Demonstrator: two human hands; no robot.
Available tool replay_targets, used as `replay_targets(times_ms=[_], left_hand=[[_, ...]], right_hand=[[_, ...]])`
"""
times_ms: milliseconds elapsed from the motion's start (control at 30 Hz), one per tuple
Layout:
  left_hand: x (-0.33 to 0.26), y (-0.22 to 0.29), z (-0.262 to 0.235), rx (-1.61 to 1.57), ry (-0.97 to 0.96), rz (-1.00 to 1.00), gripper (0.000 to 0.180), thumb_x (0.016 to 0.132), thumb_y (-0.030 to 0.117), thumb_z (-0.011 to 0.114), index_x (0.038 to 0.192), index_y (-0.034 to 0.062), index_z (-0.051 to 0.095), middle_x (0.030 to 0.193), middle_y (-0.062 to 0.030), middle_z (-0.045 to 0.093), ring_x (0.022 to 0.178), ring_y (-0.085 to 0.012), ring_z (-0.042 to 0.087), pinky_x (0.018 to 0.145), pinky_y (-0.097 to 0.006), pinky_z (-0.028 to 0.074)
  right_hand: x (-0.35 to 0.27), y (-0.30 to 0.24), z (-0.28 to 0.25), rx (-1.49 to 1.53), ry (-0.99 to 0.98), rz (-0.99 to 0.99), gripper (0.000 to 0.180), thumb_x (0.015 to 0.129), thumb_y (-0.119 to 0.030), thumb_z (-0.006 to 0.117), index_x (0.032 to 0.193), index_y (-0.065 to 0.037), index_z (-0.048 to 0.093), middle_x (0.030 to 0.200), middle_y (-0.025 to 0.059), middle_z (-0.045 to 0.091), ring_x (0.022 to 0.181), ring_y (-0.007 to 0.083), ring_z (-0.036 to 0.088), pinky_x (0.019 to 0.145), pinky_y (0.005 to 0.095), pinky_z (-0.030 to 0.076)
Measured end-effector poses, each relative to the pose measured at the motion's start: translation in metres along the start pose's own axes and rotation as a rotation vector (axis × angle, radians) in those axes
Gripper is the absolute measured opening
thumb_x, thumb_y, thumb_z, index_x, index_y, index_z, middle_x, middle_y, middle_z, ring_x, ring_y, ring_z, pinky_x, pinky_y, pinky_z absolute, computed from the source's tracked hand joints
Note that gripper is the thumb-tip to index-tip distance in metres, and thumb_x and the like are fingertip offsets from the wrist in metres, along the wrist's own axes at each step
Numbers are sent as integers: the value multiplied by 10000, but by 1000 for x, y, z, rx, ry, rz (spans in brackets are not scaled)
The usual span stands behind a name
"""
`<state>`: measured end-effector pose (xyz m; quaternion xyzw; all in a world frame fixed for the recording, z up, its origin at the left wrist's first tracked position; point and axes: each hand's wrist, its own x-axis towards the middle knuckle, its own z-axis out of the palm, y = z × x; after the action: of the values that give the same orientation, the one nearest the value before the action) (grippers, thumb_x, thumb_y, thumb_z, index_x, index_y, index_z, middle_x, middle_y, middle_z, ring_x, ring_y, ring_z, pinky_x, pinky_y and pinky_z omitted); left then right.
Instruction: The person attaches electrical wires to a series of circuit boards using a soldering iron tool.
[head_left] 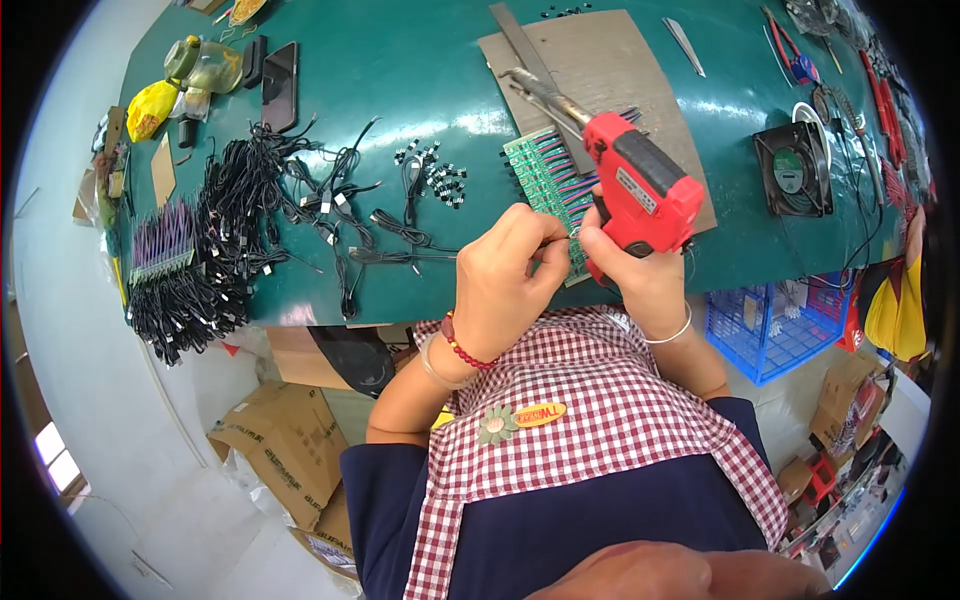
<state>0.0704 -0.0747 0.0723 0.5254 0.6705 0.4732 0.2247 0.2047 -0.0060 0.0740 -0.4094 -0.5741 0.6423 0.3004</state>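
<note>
My right hand (642,280) grips a red soldering gun (650,190) with a black top. Its metal nose points toward the far left, over a green circuit board panel (537,165). Purple and dark wires (572,188) line the panel's right side, and a metal bar (528,48) lies across it. Beside the panel's near end, my left hand (508,262) is closed in a pinch, its fingertips close to my right thumb. What it pinches is too small to make out. A black cable (420,257) runs up to the left hand's side.
The panel rests on a brown board (640,75) on the green table (400,60). Bundled black cables (240,190), small connectors (440,178) and a phone (281,88) lie to the left. A black fan (793,170) stands right, above a blue crate (775,330).
</note>
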Motion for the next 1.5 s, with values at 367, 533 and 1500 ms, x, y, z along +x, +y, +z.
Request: replay_targets(times_ms=[367, 533, 1500], left_hand=[[36, -31, -7, 284, 7, -12, 88, 708, 35, 619, 762, 60, 555, 891, -78, 548, 631, -253, 570, 521, -339, 455], [59, -57, -9, 364, -37, -28, 60, 735, 68, 603, 777, 44, 568, 873, -71, 590, 600, -232, 562, 549, -332, 456], [77, -66, -6, 362, -235, -68, 60, 687, 42, 568, 696, 1, 524, 717, -142, 578, 661, -338, 563, 591, -398, 443]], right_hand=[[8, -4, -30, 265, 180, 57, 309, 792, 6, 582, 1085, 31, 486, 737, 53, 561, 603, 113, 545, 545, 233, 436], [-4, 6, -54, 138, 128, 153, 269, 826, -78, 544, 1062, 50, 527, 580, 46, 499, 468, 91, 441, 465, 221, 361], [-20, 22, -54, -143, 147, 158, 219, 736, -107, 714, 898, -12, 601, 671, -6, 579, 535, 51, 514, 478, 208, 409]])
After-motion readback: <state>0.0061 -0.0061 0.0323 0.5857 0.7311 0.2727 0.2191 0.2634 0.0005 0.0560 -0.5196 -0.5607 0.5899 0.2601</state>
